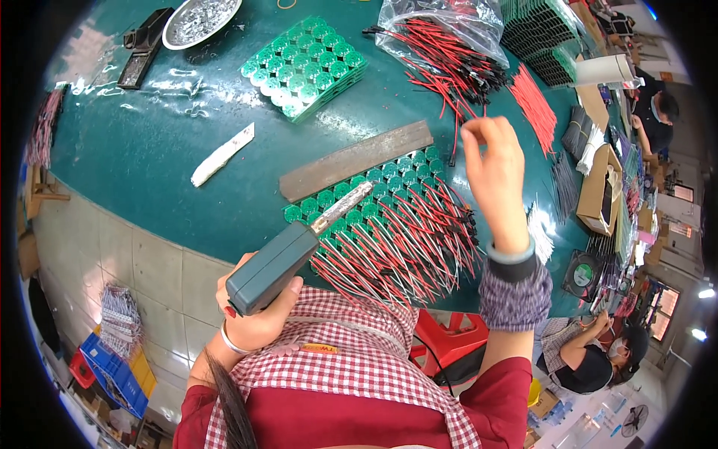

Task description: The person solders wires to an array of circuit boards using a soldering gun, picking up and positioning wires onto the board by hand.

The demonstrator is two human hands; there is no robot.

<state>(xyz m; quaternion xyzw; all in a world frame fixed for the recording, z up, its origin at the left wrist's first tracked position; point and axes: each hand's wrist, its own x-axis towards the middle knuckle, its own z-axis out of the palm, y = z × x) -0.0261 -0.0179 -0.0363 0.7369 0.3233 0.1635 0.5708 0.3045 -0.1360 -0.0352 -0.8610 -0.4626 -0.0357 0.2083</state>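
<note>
Left hand (260, 323): fingers clamped on soldering gun (272, 268), tip over green circuit-board panel (410, 169). Right hand (495, 163): fingers curled near red-black wires (441, 56); cannot tell whether closed.

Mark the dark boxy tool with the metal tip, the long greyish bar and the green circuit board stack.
Dark boxy tool (283, 257), head view: its handle.
Long greyish bar (357, 160), head view: middle of its top face.
Green circuit board stack (305, 67), head view: its top board.

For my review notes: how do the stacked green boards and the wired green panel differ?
The stacked boards show no wires, while the wired panel carries many red and white wires. The boards lie farther off; the panel nearer, along a metal bar. Both are green with rows of round pieces.
</note>
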